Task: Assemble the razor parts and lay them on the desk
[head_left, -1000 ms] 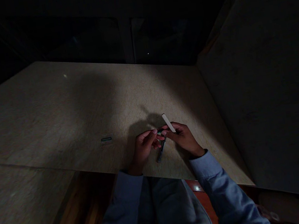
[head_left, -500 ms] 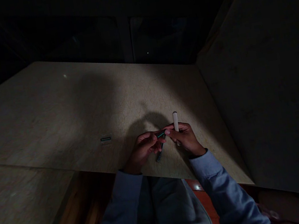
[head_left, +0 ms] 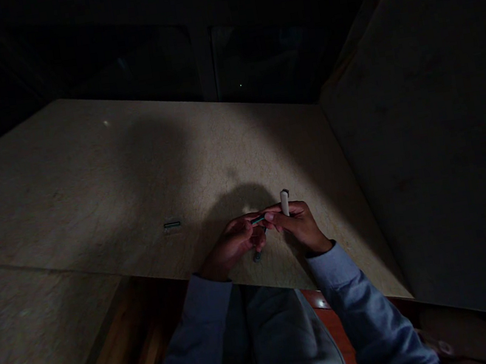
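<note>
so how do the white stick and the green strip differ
The white stick is pale; the green strip is dark. The stick points up the picture; the strip runs mostly crosswise. Only the right hand holds the stick; the left hand also holds the strip. Both look slim.

No text, label or number is readable.

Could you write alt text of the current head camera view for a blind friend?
A person's left hand and right hand pinch a small greenish piece above a pale table; the right also holds a white stick. A slim dark object lies partly hidden beneath; another dark piece lies further left.
</note>
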Demonstrator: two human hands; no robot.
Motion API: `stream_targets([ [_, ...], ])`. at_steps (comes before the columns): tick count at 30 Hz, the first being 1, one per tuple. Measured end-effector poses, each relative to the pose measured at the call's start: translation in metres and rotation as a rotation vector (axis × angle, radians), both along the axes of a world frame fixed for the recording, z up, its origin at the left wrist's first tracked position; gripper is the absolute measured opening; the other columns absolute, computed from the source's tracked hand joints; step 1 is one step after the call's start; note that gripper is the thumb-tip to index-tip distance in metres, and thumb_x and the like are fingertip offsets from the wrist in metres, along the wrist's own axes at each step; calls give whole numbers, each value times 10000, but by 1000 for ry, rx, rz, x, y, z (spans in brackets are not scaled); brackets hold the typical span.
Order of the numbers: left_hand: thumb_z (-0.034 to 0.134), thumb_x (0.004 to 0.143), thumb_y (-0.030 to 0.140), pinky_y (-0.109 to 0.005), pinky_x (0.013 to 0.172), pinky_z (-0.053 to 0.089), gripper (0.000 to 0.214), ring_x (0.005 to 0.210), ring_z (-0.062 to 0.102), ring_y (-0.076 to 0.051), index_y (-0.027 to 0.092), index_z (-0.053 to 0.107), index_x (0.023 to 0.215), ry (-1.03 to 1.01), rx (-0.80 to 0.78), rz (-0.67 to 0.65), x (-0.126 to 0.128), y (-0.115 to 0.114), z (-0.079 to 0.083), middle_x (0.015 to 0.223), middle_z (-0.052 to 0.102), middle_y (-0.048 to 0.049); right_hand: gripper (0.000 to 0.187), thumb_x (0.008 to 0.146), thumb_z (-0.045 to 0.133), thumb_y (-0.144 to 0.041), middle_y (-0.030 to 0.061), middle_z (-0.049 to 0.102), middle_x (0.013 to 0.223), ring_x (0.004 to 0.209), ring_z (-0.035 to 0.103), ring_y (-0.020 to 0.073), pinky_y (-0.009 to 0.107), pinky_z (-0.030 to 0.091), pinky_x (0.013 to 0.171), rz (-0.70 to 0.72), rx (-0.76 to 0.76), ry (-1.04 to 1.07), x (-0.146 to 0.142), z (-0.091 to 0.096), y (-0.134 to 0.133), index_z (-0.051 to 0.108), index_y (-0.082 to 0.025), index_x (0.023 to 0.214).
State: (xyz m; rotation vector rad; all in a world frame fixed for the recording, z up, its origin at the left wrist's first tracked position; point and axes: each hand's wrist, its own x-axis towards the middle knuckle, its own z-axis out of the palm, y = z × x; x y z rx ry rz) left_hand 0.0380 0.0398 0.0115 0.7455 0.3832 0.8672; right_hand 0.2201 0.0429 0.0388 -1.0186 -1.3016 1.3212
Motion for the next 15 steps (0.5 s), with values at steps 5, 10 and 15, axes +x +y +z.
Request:
stream_targets([
  [5,753,746,568,-246,515,445,564,556,566,-107,145,703,1116,-9,-32,-47,-1,1,-1,883,682,-74,279,788,760,-434,7,658,590,490,507,111,247,421,480,38,58,-48,3,-4,-2,814,-184,899],
  [10,777,727,552,-248,526,417,522,548,529,-97,143,722,1047,69,-15,0,-2,-2,8,793,647,-42,266,819,734,-429,1,665,583,480,506,116,246,422,469,54,142,-122,5,-3,-3,816,-201,930],
  [15,783,701,583,-245,512,404,560,535,522,-94,126,697,1013,77,-1,-15,0,-2,1,780,644,-49,291,851,689,-454,-8,630,524,467,524,120,241,442,487,52,272,-243,5,0,-2,818,-194,872],
])
